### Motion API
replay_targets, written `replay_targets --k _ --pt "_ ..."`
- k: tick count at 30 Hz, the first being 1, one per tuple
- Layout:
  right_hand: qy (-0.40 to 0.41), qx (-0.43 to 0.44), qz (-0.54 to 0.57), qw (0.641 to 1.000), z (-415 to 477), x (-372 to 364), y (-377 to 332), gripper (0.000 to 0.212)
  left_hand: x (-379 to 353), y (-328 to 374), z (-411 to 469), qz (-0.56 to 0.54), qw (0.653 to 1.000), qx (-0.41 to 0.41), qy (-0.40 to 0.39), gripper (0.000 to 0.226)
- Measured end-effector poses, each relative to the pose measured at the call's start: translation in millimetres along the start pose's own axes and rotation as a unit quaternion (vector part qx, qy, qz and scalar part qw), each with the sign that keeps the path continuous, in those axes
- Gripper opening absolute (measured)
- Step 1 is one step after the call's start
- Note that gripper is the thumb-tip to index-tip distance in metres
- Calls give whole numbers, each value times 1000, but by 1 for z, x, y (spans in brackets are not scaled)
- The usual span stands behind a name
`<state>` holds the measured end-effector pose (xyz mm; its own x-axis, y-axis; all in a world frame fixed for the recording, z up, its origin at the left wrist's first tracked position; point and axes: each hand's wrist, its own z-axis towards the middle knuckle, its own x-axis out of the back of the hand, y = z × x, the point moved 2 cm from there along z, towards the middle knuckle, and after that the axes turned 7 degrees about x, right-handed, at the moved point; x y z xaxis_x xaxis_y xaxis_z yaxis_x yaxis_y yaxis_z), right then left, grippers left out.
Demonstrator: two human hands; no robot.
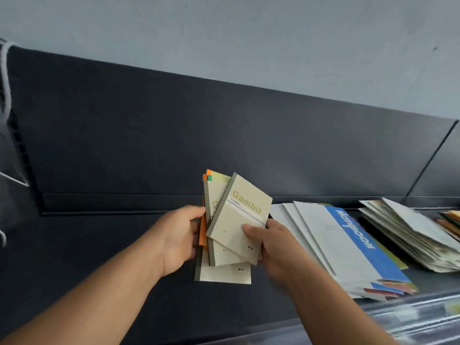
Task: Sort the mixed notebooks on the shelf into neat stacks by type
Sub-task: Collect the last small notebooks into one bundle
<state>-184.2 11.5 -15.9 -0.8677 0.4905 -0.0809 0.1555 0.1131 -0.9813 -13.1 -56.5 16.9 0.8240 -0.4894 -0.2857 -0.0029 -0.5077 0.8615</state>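
I hold a fanned bunch of small notebooks above the dark shelf (112, 245). The front one is a beige notebook (240, 215) printed "Gambit", tilted to the right. My right hand (271, 247) pinches its lower right corner, thumb on the cover. My left hand (178, 239) grips the rest of the bunch (224, 272) by its left edge; it includes more beige notebooks and orange-edged ones (203, 232). To the right, a slanted row of large white-and-blue notebooks (348, 245) lies on the shelf.
Farther right lies a loose pile of pale notebooks (408, 235), with orange and green covers (451, 221) at the frame edge. A dark back panel (174, 135) rises behind the shelf. A shiny plastic strip (410, 317) runs along the front edge.
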Motion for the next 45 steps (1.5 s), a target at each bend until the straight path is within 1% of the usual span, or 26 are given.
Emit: replay_targets --k 3,5,9,12,18,20,22,26,29,33,37,40,45 --pt "22 -12 46 999 -18 42 -15 27 -38 -6 6 14 1000 -24 -8 25" --pt "38 -7 51 998 -29 74 -20 26 -69 -13 10 25 999 -26 -18 24" --pt "94 -2 68 993 -49 151 -21 31 -144 -34 14 34 998 -8 -49 24" --pt "119 15 95 988 -71 217 -21 31 -208 -55 14 39 997 10 -61 20" --pt "178 36 115 977 -117 344 -20 34 -335 -98 12 65 994 20 -89 14" --pt "200 41 115 972 -132 382 -19 36 -375 -113 12 65 993 24 -98 15" --pt "220 49 115 968 -146 417 -20 38 -412 -129 13 65 992 29 -106 16" --pt "256 64 135 955 -173 481 -21 33 -479 -152 13 74 989 37 -124 14" --pt "276 64 151 947 -186 520 -21 33 -522 -164 16 89 985 47 -140 13" --pt "301 69 175 935 -191 565 -16 34 -568 -177 30 114 979 51 -159 14" --pt "328 56 190 924 -183 606 -12 36 -609 -183 54 141 976 36 -163 7" --pt "345 62 188 917 -170 637 -18 32 -642 -184 80 154 973 32 -170 7" --pt "370 59 174 911 -129 695 -41 32 -694 -171 134 158 973 9 -167 8"
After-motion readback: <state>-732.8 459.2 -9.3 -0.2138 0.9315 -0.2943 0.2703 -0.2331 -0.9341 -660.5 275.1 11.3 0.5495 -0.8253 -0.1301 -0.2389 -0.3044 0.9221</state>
